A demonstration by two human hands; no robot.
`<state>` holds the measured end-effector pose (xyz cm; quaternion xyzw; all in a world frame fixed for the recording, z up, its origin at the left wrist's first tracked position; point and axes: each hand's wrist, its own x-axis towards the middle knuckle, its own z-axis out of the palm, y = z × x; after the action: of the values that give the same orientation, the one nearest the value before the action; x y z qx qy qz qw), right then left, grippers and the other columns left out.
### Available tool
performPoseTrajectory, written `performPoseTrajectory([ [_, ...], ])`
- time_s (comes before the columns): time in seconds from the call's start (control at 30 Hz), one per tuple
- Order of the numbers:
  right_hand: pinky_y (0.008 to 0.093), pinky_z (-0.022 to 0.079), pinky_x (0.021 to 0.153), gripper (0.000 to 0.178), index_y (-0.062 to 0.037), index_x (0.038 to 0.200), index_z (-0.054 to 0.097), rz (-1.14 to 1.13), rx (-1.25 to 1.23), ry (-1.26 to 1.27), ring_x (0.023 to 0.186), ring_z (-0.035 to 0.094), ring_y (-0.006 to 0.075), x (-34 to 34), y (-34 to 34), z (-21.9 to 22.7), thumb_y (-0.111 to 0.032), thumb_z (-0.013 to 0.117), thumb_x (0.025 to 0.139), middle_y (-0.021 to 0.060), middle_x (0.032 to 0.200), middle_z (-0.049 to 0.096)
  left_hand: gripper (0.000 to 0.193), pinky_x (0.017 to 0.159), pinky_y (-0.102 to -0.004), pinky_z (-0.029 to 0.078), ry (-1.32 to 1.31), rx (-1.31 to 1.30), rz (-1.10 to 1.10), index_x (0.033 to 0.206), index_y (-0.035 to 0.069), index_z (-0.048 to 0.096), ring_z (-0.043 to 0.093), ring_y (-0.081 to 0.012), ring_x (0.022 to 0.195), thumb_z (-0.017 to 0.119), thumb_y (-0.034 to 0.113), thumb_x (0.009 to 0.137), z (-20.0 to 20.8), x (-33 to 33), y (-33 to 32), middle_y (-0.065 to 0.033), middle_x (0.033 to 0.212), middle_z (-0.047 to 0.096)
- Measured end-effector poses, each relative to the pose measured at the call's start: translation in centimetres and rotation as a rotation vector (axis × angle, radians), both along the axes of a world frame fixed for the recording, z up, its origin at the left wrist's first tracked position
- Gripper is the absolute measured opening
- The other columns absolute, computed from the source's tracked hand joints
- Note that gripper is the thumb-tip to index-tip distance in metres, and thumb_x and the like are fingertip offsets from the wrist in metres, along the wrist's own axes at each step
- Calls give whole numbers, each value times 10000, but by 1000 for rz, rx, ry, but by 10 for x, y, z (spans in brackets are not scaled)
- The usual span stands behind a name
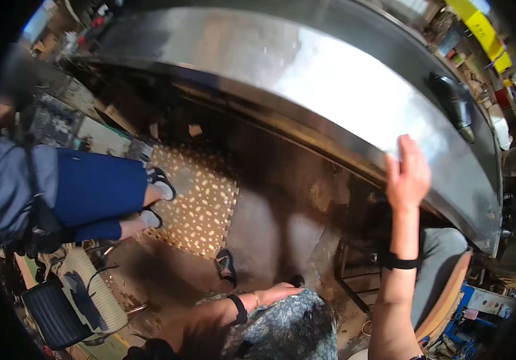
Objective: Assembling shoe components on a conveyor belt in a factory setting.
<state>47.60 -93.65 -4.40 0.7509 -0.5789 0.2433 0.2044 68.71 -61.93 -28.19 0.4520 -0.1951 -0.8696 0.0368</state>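
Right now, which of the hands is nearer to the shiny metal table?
The right. The right hand is at the shiny metal table, over its near edge; the left hand rests farther back, on the flowery lap.

A dark, stained floor (258,225) carries a brown mat (204,210) (pale-speckled, its edges notched like a puzzle piece); patches of light cross both, and a ribbed beige chair (109,309) stands lower left.

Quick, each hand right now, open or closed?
Left hand: on the patterned cloth; open or closed, can't tell.
Right hand: open, empty, at the metal bench.
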Motion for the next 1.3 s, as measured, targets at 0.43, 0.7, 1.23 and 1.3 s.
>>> performPoseTrajectory([
  [0.43,353,472,690,490,-13,1003,692,35,134,-149,727,556,188,-15,-6,13,-467,506,999,131,851,666,373,683,-376,490,205,-827,118,901,37,679,622,-213,714,608,401,936,-292,-102,3,-129,758,659],
  [0.7,302,454,929,599,29,1263,612,-95,-455,-345,1045,607,191,-5,-15,-40,-491,534,975,113,1169,667,422,839,-351,498,233,-659,114,1086,101,700,662,-222,915,541,464,942,-389,-182,-16,-130,1002,704],
  [1.23,377,456,986,412,27,1404,445,-196,-587,72,1181,582,324,-53,-18,-12,-129,401,1025,215,1331,569,231,827,-490,510,282,-1172,-372,935,85,672,650,-372,952,501,217,852,-402,-93,-74,-157,995,689],
  [1.3,378,444,1009,423,25,1395,457,-223,-733,829,1211,565,332,-104,-6,16,-150,432,1010,224,1352,551,214,832,-483,506,196,-1366,-335,886,63,678,644,-364,967,514,192,838,-411,-70,-114,-161,1025,683],
])
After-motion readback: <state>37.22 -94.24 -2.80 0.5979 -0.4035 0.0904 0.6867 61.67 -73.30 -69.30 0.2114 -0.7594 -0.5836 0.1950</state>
